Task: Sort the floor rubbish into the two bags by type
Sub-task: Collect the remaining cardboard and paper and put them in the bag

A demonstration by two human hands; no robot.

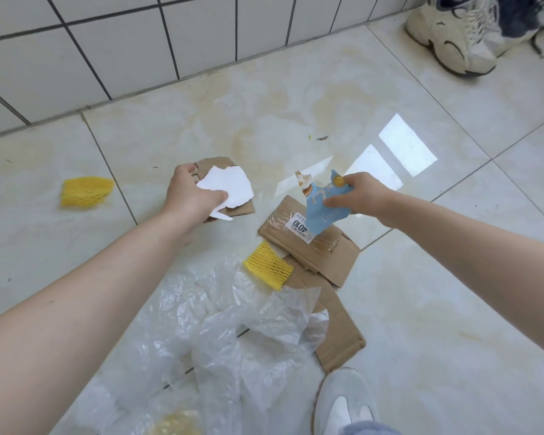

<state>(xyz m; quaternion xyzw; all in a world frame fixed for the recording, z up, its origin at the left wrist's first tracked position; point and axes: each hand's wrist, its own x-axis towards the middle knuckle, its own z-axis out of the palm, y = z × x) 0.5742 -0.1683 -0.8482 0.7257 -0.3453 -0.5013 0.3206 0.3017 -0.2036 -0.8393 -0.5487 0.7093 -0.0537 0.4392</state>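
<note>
My left hand [190, 193] grips a torn white paper piece [230, 186] together with a brown cardboard scrap [214, 166] just above the floor. My right hand [358, 194] pinches a torn blue printed wrapper [322, 208] over a flat cardboard piece with a white label [314, 246]. A yellow foam net [267, 270] lies on that cardboard's near edge. Another yellow foam net [85, 191] lies on the floor to the left. A clear plastic bag [226, 337] is spread on the floor in front of me, with something yellow showing through at its lower edge.
A long cardboard strip [339, 340] runs under the bag's right side. My grey shoe [343, 403] stands at the bottom. Another person's cream sneaker [453, 32] is at the top right. A white tiled wall [107, 42] borders the far side of the floor.
</note>
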